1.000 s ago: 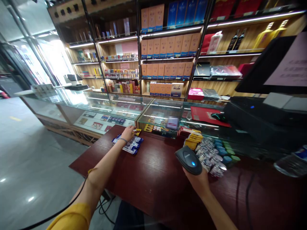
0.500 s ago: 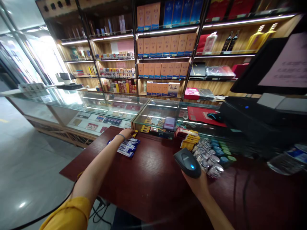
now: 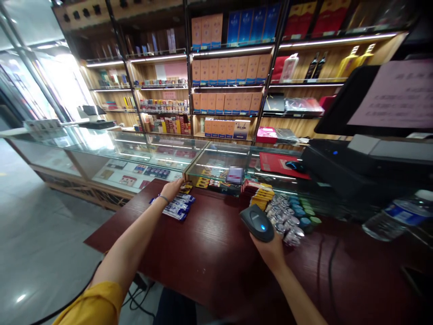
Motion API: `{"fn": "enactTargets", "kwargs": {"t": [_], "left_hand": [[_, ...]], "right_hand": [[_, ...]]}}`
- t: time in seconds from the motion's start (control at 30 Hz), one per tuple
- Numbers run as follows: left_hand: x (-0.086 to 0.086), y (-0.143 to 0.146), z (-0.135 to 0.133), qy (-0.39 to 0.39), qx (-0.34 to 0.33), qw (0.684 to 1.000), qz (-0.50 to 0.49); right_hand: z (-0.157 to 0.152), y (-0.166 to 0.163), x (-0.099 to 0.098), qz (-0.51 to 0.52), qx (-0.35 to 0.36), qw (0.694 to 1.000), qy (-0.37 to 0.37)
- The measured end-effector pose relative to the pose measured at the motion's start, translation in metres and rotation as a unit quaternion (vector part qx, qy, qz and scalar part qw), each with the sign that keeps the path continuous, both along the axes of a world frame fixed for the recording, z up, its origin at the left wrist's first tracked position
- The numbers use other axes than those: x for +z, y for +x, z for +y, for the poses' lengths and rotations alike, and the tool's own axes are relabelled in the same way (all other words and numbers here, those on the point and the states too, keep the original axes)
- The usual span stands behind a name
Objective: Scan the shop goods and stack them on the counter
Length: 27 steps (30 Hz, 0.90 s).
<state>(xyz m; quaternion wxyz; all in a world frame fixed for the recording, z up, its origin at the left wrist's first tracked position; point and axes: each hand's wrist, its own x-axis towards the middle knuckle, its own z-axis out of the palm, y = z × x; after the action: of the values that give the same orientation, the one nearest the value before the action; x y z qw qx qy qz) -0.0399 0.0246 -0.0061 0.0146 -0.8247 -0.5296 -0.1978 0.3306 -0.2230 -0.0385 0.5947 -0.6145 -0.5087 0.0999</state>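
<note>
My right hand point(image 3: 269, 248) is wrapped around a black barcode scanner point(image 3: 257, 224), which shows a lit blue light and is held above the table. On the left, my left hand point(image 3: 172, 188) reaches over the far edge of the table, its fingers stretched out beside a small yellow packet point(image 3: 186, 188). The fingertips are small in view, and whether they touch the packet is unclear. Just in front of that packet, several blue and white sachets point(image 3: 177, 208) lie in a row on the dark red-brown table point(image 3: 209, 243).
Yellow packets point(image 3: 262, 196), silver-lidded jars point(image 3: 284, 216) and blue and green containers point(image 3: 301, 211) stand right of the scanner. Farther right are a water bottle point(image 3: 394, 219) and a black machine with a monitor point(image 3: 368, 97). A glass display counter point(image 3: 219, 158) borders the table's far side.
My left hand has drawn back slightly to the left and up from the yellow packet. The scanner stays in my right hand. The view has shifted a little.
</note>
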Motion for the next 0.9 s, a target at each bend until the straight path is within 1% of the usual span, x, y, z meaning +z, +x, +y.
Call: {"fn": "enactTargets", "kwargs": {"t": [0.07,0.1,0.13,0.2,0.23,0.27,0.33,0.4,0.43,0.5,0.57,0.6,0.63,0.67,0.8,0.9], "left_hand": [[0.004,0.01,-0.012,0.03,0.059,0.992,-0.11],[0.005,0.018,-0.019,0.043,0.085,0.98,-0.177],[0.006,0.027,-0.024,0.055,0.102,0.961,-0.251],[0.007,0.05,-0.036,0.069,0.101,0.904,-0.41],[0.005,0.064,-0.042,0.057,0.092,0.865,-0.491],[0.004,0.077,-0.049,0.03,0.077,0.821,-0.565],[-0.002,0.106,-0.064,-0.048,0.037,0.721,-0.69],[-0.01,0.133,-0.081,-0.114,-0.002,0.615,-0.78],[-0.014,0.146,-0.089,-0.14,-0.02,0.571,-0.809],[-0.023,0.166,-0.103,-0.178,-0.037,0.5,-0.847],[-0.032,0.179,-0.112,-0.205,-0.038,0.449,-0.869],[-0.035,0.182,-0.115,-0.215,-0.037,0.431,-0.875],[-0.039,0.184,-0.115,-0.223,-0.039,0.42,-0.879],[-0.041,0.184,-0.116,-0.23,-0.044,0.415,-0.879],[-0.047,0.179,-0.113,-0.242,-0.06,0.432,-0.867],[-0.047,0.178,-0.113,-0.244,-0.061,0.433,-0.865]], "right_hand": [[0.0,0.004,0.0,0.0,0.016,1.0,-0.009],[0.0,0.005,0.0,-0.004,0.027,1.0,-0.014],[0.0,0.005,0.001,-0.007,0.036,0.999,-0.019],[0.0,0.005,0.002,-0.008,0.04,0.999,-0.019],[0.0,0.004,0.004,-0.005,0.037,0.999,-0.016],[0.0,0.004,0.005,-0.002,0.035,0.999,-0.012],[0.0,0.003,0.008,0.002,0.03,1.0,-0.007],[0.0,0.004,0.012,0.003,0.029,1.0,-0.01],[-0.001,0.005,0.013,0.003,0.027,1.0,-0.011],[-0.001,0.006,0.016,0.001,0.019,1.0,-0.011],[-0.001,0.008,0.019,-0.006,0.013,1.0,-0.015],[-0.002,0.008,0.02,-0.011,0.011,1.0,-0.02],[-0.002,0.008,0.021,-0.019,0.011,0.999,-0.027],[-0.003,0.007,0.022,-0.028,0.013,0.999,-0.035],[-0.008,-0.001,0.027,-0.078,0.026,0.995,-0.061],[-0.012,-0.007,0.029,-0.122,0.028,0.988,-0.088]]}}
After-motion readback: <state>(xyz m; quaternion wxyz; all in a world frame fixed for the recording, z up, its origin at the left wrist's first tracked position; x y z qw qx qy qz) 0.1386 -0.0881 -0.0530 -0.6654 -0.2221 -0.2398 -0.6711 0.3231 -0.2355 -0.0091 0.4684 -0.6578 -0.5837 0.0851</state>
